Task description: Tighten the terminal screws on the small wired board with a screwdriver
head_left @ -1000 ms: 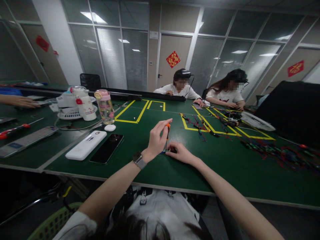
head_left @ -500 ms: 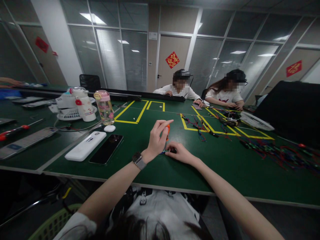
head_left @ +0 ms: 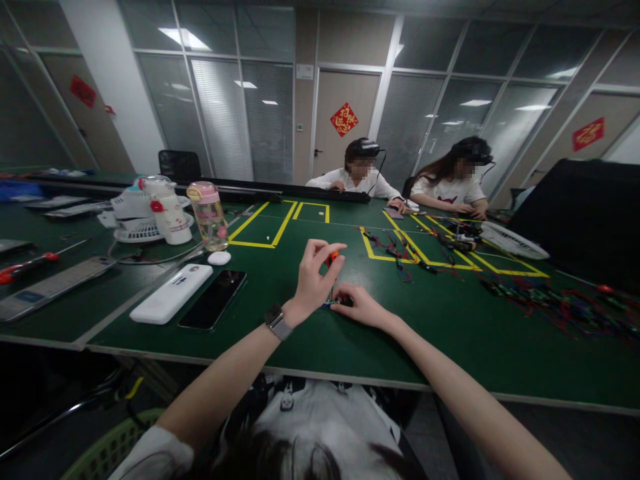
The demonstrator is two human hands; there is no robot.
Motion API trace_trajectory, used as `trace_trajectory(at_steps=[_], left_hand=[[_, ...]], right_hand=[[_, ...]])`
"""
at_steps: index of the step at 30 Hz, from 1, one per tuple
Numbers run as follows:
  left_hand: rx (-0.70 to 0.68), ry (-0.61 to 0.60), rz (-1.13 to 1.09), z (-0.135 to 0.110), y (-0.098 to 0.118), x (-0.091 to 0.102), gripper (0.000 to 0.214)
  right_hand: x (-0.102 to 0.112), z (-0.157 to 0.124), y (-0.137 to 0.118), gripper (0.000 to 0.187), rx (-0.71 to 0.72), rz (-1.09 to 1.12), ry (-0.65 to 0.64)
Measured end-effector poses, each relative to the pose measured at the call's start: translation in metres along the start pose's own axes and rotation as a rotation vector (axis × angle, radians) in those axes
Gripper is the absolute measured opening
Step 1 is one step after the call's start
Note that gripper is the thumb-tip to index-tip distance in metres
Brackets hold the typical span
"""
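Note:
My left hand [head_left: 313,280], with a watch on its wrist, pinches the orange handle of a small screwdriver [head_left: 332,260] that stands upright on the green table [head_left: 450,333]. Its tip meets a small part with blue wire [head_left: 333,303]. My right hand [head_left: 357,304] rests on the table and its fingers press that part down; the part is mostly hidden under them.
A white power bank [head_left: 171,292], a black phone [head_left: 213,298] and a pink-capped bottle [head_left: 210,215] lie at my left. Bundles of coloured wires [head_left: 550,303] spread at the right inside yellow tape outlines [head_left: 400,253]. Two people sit across the table. A green basket [head_left: 100,453] stands below left.
My left fingers have shifted round the screwdriver handle, covering more of it. A co-worker's hand at the far left has gone from view. My right hand stays put.

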State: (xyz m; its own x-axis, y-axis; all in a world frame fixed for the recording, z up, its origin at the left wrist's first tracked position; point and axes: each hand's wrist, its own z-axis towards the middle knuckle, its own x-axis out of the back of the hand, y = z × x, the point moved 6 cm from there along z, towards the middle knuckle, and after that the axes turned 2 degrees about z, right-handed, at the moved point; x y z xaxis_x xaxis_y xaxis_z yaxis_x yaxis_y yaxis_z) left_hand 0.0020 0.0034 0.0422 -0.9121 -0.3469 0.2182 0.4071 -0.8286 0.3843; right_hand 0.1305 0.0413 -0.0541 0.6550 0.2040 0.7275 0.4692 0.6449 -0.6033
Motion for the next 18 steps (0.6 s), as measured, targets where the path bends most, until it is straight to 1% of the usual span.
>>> trace_trajectory(at_steps=[3,5,7,10,13,15,18], left_hand=[[0.018,-0.067,-0.089,-0.0003,-0.0001,-0.0031,0.033],[0.025,-0.08,-0.125,-0.0001,0.0003,-0.0039,0.033],[0.018,-0.058,-0.102,0.0003,0.0011,-0.003,0.029],[-0.006,-0.001,-0.011,0.0006,0.002,-0.0004,0.019],[0.023,0.024,0.042,0.0007,-0.0008,0.001,0.017],[0.058,0.005,0.037,0.0006,-0.0038,0.0003,0.022],[0.072,-0.043,-0.045,0.0005,-0.0056,-0.0025,0.034]], right_hand=[[0.0003,0.0,0.0011,0.009,0.016,-0.004,0.001],[0.0004,0.0001,0.0015,0.011,0.017,-0.009,0.002],[0.0005,0.0003,0.0015,0.012,0.009,-0.01,0.006],[0.0005,0.0002,0.0009,0.012,-0.004,-0.005,0.011],[0.0006,0.0002,0.0007,0.011,-0.011,-0.01,0.012],[0.0005,0.0003,0.0006,0.01,-0.008,-0.012,0.007],[0.0006,0.0006,0.0005,0.01,-0.003,-0.013,0.003]])
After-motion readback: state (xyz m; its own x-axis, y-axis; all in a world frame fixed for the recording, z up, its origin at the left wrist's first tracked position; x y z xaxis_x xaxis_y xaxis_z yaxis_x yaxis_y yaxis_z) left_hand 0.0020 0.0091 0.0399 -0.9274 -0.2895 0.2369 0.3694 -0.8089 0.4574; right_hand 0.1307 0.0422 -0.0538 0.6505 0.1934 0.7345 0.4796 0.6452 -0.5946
